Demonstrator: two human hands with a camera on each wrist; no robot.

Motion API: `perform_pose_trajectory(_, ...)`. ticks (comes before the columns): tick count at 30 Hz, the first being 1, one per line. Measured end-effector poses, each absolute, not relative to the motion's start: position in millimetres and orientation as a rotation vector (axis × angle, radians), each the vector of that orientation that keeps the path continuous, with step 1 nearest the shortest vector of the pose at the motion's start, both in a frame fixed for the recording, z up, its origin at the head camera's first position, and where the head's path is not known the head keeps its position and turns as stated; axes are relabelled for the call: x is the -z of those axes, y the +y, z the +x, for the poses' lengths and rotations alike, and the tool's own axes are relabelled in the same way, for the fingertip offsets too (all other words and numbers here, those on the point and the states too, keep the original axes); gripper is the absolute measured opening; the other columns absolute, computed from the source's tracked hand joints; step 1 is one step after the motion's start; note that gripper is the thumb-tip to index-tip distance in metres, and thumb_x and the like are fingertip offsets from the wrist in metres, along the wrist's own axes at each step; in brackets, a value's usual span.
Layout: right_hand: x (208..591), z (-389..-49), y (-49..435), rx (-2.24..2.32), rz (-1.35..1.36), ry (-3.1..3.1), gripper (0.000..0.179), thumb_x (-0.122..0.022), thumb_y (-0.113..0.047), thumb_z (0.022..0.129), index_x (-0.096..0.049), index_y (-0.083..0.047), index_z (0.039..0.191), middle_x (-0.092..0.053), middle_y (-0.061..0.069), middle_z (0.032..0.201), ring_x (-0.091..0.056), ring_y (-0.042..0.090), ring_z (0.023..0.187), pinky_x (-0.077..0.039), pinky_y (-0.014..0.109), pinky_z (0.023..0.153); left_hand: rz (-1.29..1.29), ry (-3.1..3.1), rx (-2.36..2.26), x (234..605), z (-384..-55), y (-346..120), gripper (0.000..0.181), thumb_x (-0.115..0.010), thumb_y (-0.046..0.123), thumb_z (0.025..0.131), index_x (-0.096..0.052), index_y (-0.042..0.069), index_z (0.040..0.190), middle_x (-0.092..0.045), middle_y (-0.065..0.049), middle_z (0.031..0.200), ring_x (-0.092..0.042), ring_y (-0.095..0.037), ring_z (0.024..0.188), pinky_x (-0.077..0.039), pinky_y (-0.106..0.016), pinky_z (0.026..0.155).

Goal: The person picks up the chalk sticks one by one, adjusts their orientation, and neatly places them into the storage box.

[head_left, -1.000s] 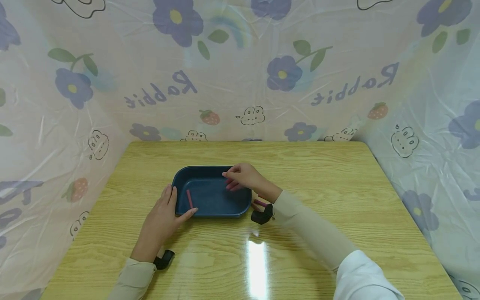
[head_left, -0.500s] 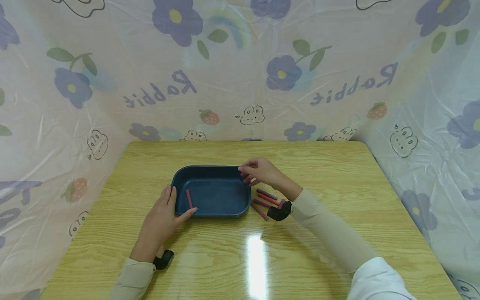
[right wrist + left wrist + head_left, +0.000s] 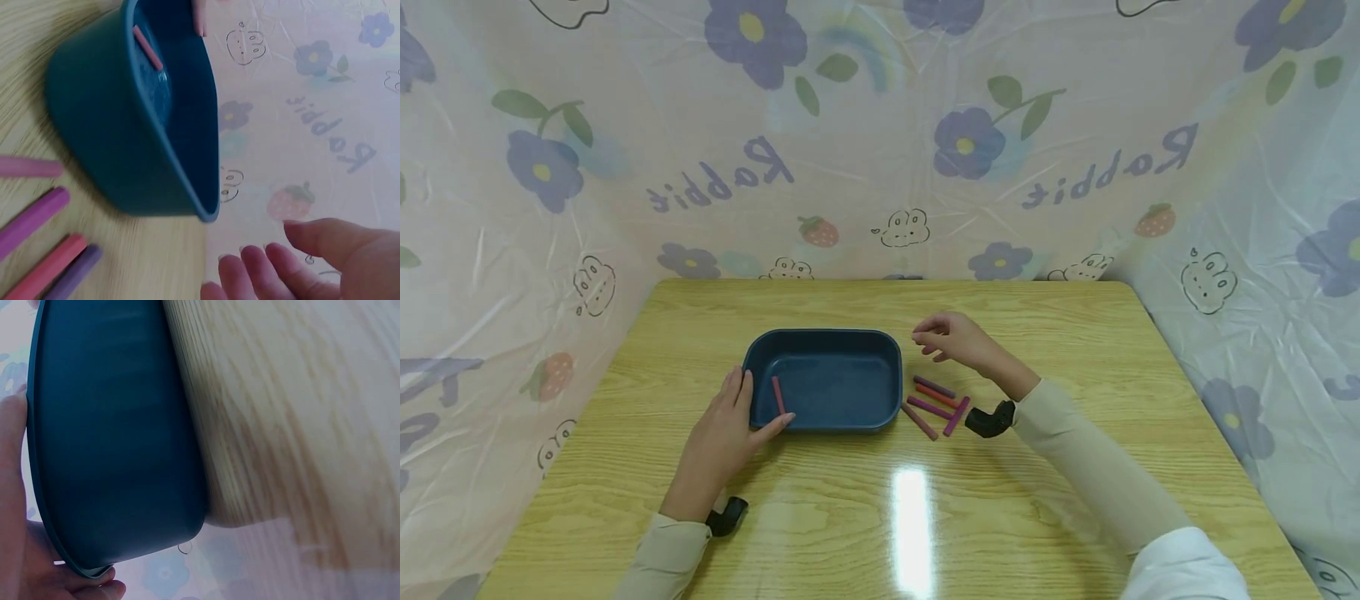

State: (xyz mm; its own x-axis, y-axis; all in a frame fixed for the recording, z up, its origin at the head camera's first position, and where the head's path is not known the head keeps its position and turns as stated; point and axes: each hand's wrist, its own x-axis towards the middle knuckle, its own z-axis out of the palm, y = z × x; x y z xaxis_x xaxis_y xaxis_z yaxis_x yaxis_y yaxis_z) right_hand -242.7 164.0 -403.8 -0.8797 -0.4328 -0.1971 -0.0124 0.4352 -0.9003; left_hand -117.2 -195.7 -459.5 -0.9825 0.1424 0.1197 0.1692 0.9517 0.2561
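Note:
A dark blue plastic tub (image 3: 835,387) stands on the table, seen from its side in the left wrist view. One pink crayon-like stick (image 3: 778,395) lies inside it at the left. My left hand (image 3: 722,429) grips the tub's near left corner, the thumb over the near rim and the fingers along the left rim. Past the tub's right end, my right hand (image 3: 958,340) hovers above the table, holding nothing, its fingers loosely bent. Below it lie several sticks: a dark purple one (image 3: 934,387), a red one (image 3: 936,395), two magenta ones (image 3: 957,416) and a dull pink one (image 3: 920,420).
The wood-grain table (image 3: 1060,500) carries the tub and sticks. A patterned cloth (image 3: 865,150) hangs behind the table and along both sides. Each wrist wears a black camera mount (image 3: 990,419). Bright glare (image 3: 913,525) lies on the table's front part.
My right hand has moved right, from over the tub to beyond its right end, uncovering the loose sticks. My left hand, the tub and the stick in it stay put.

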Motion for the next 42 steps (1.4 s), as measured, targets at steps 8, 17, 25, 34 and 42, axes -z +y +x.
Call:
perform_pose_trajectory(8,417.4,-244.2,176.6,1.344,-0.429,2.36,0.032,-0.057,-0.023,0.094,-0.059,0.001,0.115,-0.061,0.017,0.107,-0.056,0.038,0.1,-0.051,0.047,0.081,-0.232,-3.009,0.399,459.3,-118.0,-196.3,0.103,-0.047,0.07,0.081,-0.02,-0.005,0.145,-0.014,-0.025,0.15,-0.021,-0.04,0.135,-0.029,-0.054,0.103)
perform_pose_trajectory(17,434.2,-241.7,182.3,1.093,-0.537,2.536,0.025,-0.058,-0.016,0.093,-0.062,0.003,0.109,-0.063,0.011,0.096,-0.06,0.027,0.086,-0.051,0.04,0.074,-0.215,-3.016,0.421,457.8,-117.3,-195.5,0.101,-0.051,0.067,0.082,-0.019,-0.005,0.145,-0.012,-0.025,0.15,-0.018,-0.041,0.136,-0.026,-0.055,0.104)
perform_pose_trajectory(25,449.4,-242.3,184.8,0.953,-0.594,2.61,0.016,-0.061,-0.016,0.091,-0.065,-0.002,0.099,-0.063,0.003,0.087,-0.059,0.017,0.08,-0.05,0.033,0.072,-0.22,-3.013,0.42,457.5,-117.5,-195.1,0.101,-0.052,0.066,0.082,-0.02,-0.005,0.145,-0.013,-0.026,0.15,-0.02,-0.041,0.135,-0.027,-0.055,0.103)
perform_pose_trajectory(34,461.7,-238.8,185.9,0.895,-0.577,2.55,0.013,-0.061,-0.014,0.09,-0.067,-0.005,0.097,-0.063,0.0,0.086,-0.058,0.013,0.077,-0.05,0.029,0.069,-0.211,-3.019,0.422,458.9,-117.0,-195.4,0.1,-0.052,0.066,0.082,-0.02,-0.005,0.145,-0.012,-0.025,0.151,-0.019,-0.041,0.135,-0.028,-0.055,0.103)
perform_pose_trajectory(42,467.7,-240.8,186.4,0.888,-0.629,2.546,0.013,-0.06,-0.015,0.091,-0.068,-0.006,0.096,-0.063,0.0,0.086,-0.056,0.013,0.076,-0.049,0.027,0.066,-0.216,-3.019,0.417,458.5,-117.3,-195.6,0.1,-0.051,0.066,0.082,-0.02,-0.005,0.146,-0.012,-0.025,0.15,-0.019,-0.041,0.135,-0.028,-0.055,0.102)
